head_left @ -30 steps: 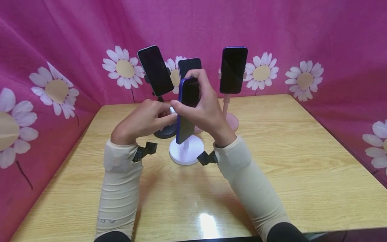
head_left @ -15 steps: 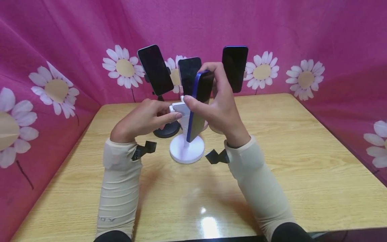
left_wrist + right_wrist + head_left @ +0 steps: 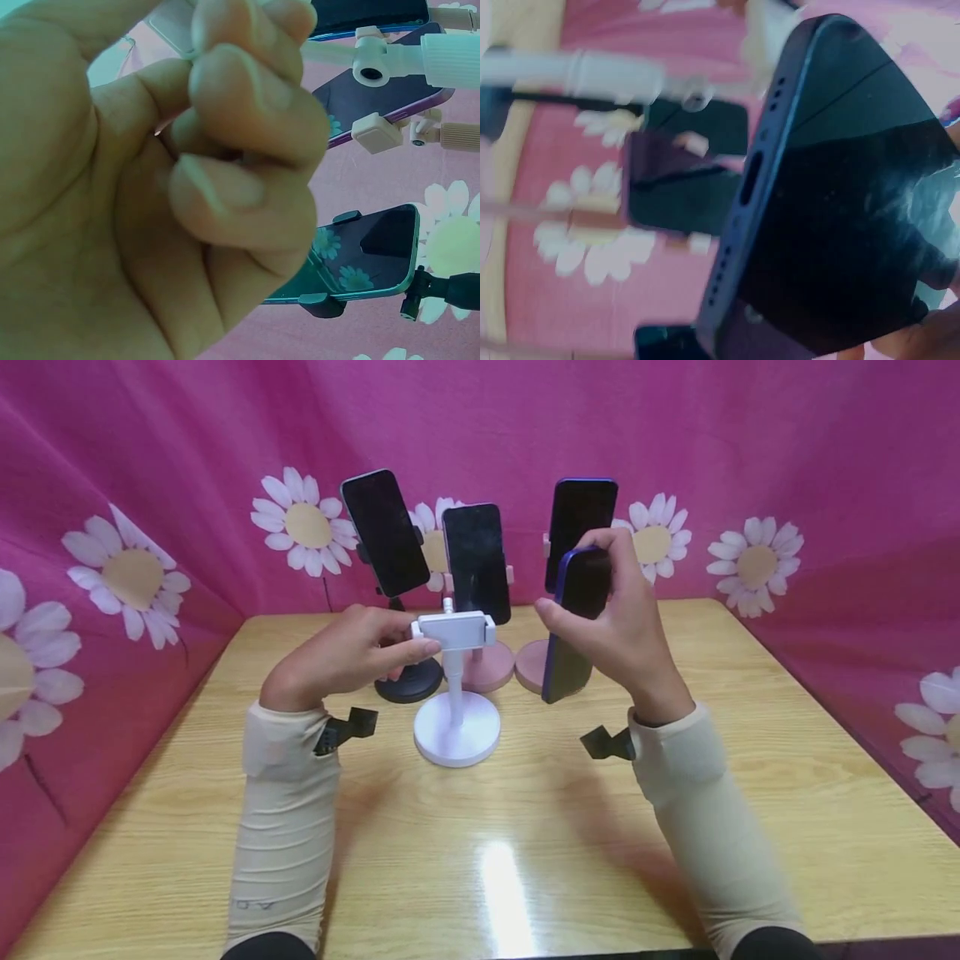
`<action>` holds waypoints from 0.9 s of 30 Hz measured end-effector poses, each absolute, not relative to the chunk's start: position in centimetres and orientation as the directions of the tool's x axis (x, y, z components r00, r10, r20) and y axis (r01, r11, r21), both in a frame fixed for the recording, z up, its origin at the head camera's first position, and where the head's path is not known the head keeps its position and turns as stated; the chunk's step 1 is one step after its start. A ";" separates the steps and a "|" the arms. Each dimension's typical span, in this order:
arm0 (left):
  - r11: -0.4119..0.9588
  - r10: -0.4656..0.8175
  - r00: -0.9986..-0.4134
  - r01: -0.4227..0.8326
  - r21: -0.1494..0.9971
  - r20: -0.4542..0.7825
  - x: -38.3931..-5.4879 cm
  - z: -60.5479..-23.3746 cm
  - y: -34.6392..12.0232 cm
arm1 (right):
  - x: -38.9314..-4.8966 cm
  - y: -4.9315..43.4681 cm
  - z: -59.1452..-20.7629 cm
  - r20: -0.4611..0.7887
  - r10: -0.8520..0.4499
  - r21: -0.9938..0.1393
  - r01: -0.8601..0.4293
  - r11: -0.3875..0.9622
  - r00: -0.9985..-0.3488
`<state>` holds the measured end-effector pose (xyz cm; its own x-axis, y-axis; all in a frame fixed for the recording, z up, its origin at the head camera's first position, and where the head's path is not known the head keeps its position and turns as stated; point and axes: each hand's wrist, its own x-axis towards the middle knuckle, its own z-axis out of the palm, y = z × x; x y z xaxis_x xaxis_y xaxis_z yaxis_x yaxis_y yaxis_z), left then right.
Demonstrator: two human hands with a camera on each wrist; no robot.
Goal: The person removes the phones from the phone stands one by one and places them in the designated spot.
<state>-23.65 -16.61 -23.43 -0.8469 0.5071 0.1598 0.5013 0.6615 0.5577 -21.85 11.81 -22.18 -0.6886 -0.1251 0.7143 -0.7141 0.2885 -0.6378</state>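
My left hand (image 3: 337, 652) pinches the left end of the clamp (image 3: 457, 631) on a white phone stand (image 3: 457, 733), which stands on the table in the head view. No phone sits in that clamp. Curled fingers (image 3: 247, 97) fill much of the left wrist view and partly cover the clamp. To the right of the stand, my right hand (image 3: 630, 627) grips a blue-edged smartphone (image 3: 577, 602) by its sides, thumb on the left edge. The phone is tilted, raised above the table. Its port edge and dark screen (image 3: 840, 195) loom large in the right wrist view.
Behind the white stand, a black stand (image 3: 411, 683) holds a tilted phone (image 3: 385, 533). Two pink stands hold another phone (image 3: 478, 560) in the middle and one more phone (image 3: 581, 518) at the right. A pink daisy-print curtain (image 3: 480, 427) borders the wooden table (image 3: 420, 843).
My right hand has carried the blue-edged phone rightward, away from the white stand, uncovering its clamp. My left hand has stayed at the clamp's left end.
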 end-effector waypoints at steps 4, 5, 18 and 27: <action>0.664 0.503 -0.851 0.492 0.564 0.150 -23.7 -23.2 -16.6 | -23.7 14.2 -23.6 0.661 -0.122 -0.640 -0.641 0.425 -0.740; 0.664 0.503 -0.852 0.488 0.567 0.145 -23.7 -23.2 -16.6 | -24.2 14.8 -24.0 0.644 -0.123 -0.640 -0.620 0.454 -0.755; 0.638 0.522 -0.843 0.484 0.599 0.126 -23.5 -23.3 -16.6 | -27.1 20.4 -27.8 0.357 -0.036 -0.643 -0.274 0.715 -0.933; 0.638 0.529 -0.838 0.495 0.590 0.132 -23.6 -23.2 -16.5 | -28.9 24.5 -30.6 0.077 0.029 -0.611 -0.024 0.791 -0.997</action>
